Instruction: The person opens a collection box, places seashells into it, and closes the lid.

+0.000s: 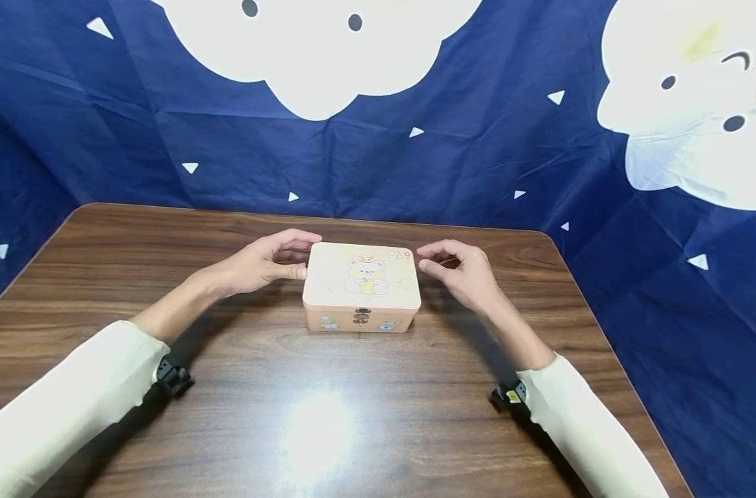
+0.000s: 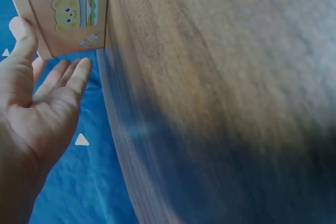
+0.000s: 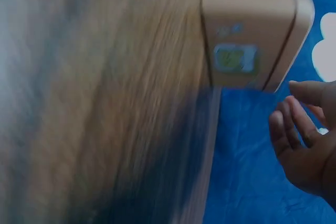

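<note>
A peach-coloured box [image 1: 365,277] with a bear drawn on its shut lid stands on the wooden table. Its front carries a dark metal clasp [image 1: 362,316]. Beside the box's left side is my left hand [image 1: 267,263], thumb and fingertips at the lid's edge; whether they touch it I cannot tell. In the left wrist view, that hand's fingers [image 2: 79,77] extend toward the box's side [image 2: 68,14], which has a bear and burger picture. My right hand [image 1: 461,270] hovers just off the right side, fingers loosely bent and holding nothing. The right wrist view shows a gap between fingertips and box [image 3: 247,35].
The brown wooden table [image 1: 228,401] extends around the box, with a bright light reflection in front of it. Behind and at the sides hangs a blue cloth [image 1: 241,138] with white clouds and triangles. Each wrist bears a small black device [image 1: 173,378].
</note>
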Demonstrator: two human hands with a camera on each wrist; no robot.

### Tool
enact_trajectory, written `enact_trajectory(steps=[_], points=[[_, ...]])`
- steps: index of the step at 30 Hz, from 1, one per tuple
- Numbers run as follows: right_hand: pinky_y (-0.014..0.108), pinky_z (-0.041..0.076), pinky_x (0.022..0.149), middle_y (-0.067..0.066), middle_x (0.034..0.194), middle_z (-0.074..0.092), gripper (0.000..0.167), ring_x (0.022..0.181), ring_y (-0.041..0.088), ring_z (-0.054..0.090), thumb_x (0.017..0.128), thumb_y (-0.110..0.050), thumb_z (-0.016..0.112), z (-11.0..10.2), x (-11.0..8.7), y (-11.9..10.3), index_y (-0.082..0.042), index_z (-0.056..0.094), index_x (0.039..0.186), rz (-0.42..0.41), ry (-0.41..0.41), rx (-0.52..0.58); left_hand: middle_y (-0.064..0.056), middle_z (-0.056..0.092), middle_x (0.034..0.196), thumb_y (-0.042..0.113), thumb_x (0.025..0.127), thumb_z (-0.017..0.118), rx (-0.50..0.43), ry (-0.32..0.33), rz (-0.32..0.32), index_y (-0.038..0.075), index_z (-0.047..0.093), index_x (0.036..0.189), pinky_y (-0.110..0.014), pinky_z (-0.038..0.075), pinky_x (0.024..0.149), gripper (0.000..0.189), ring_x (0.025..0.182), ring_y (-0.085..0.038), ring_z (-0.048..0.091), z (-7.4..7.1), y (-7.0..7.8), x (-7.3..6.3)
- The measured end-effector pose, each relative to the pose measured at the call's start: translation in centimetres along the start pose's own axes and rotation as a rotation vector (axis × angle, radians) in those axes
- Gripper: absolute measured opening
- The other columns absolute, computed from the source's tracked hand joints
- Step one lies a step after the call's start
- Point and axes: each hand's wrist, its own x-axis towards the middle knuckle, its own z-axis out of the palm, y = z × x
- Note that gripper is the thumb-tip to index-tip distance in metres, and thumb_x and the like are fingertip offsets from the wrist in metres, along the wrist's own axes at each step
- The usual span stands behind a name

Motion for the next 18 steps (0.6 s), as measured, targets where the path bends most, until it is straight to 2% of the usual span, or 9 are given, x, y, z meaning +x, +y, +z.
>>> enact_trajectory(steps=[2,4,6,9,12,15,18], points=[[0.026,0.061,0.074,0.013,0.108,0.085,0.022,0.084,0.017,0.071,0.102,-0.015,0.085,0.0,-0.9,-0.6,-0.009,0.085,0.123,0.013,-0.018,0.068,-0.019,0.059,0.167,0.004,0.103,0.08,0.031,0.008,0.018,0.002,0.051,0.164,-0.036,0.052,0.129,0.067,0.158,-0.04,0.055,0.1,0.3,-0.2],[0.027,0.061,0.07,0.014,0.103,0.083,0.022,0.08,0.02,0.07,0.102,-0.015,0.084,0.1,-1.7,-1.2,-0.007,0.085,0.123,0.018,-0.062,0.139,-0.018,0.058,0.169,0.004,0.101,0.083,0.042,0.014,0.029,0.004,0.052,0.164,-0.05,0.043,0.137,0.071,0.161,-0.039,0.051,0.2,0.8,-0.4],[0.025,0.06,0.069,0.012,0.101,0.084,0.021,0.081,0.02,0.07,0.101,-0.016,0.086,0.4,-2.5,-1.9,-0.007,0.085,0.12,0.014,-0.098,0.157,-0.017,0.055,0.171,0.008,0.099,0.087,0.05,0.022,0.026,0.008,0.053,0.165,-0.06,0.034,0.14,0.074,0.165,-0.038,0.046,0.4,1.3,-0.5],[0.021,0.057,0.068,0.008,0.097,0.083,0.019,0.08,0.017,0.07,0.098,-0.017,0.089,0.7,-3.8,-2.9,-0.01,0.086,0.115,0.006,-0.117,0.13,-0.015,0.049,0.175,0.018,0.095,0.093,0.096,0.025,0.002,0.014,0.05,0.167,-0.069,0.029,0.14,0.083,0.17,-0.04,0.037,0.7,2.1,-0.5],[0.022,0.056,0.068,0.006,0.094,0.083,0.017,0.079,0.014,0.069,0.096,-0.017,0.09,1.1,-4.9,-3.8,-0.012,0.087,0.112,-0.001,-0.123,0.11,-0.014,0.044,0.178,0.029,0.088,0.099,0.203,0.011,-0.006,0.015,0.047,0.17,-0.072,0.029,0.138,0.098,0.17,-0.041,0.034,1.2,2.8,-0.2],[0.025,0.059,0.065,0.01,0.093,0.083,0.015,0.075,0.018,0.072,0.098,-0.017,0.089,1.5,-6.0,-4.5,-0.011,0.087,0.112,0.005,-0.169,0.133,-0.014,0.039,0.181,0.042,0.078,0.104,0.334,-0.017,0.003,0.017,0.044,0.172,-0.076,0.03,0.136,0.114,0.17,-0.042,0.032,1.8,3.5,-0.1],[0.033,0.066,0.066,0.016,0.096,0.084,0.018,0.075,0.029,0.076,0.1,-0.015,0.085,2.1,-7.0,-5.1,-0.006,0.086,0.116,0.024,-0.241,0.174,-0.012,0.033,0.185,0.057,0.072,0.105,0.451,-0.045,0.008,0.022,0.04,0.175,-0.079,0.028,0.135,0.127,0.172,-0.042,0.025,2.3,4.2,0.1]])
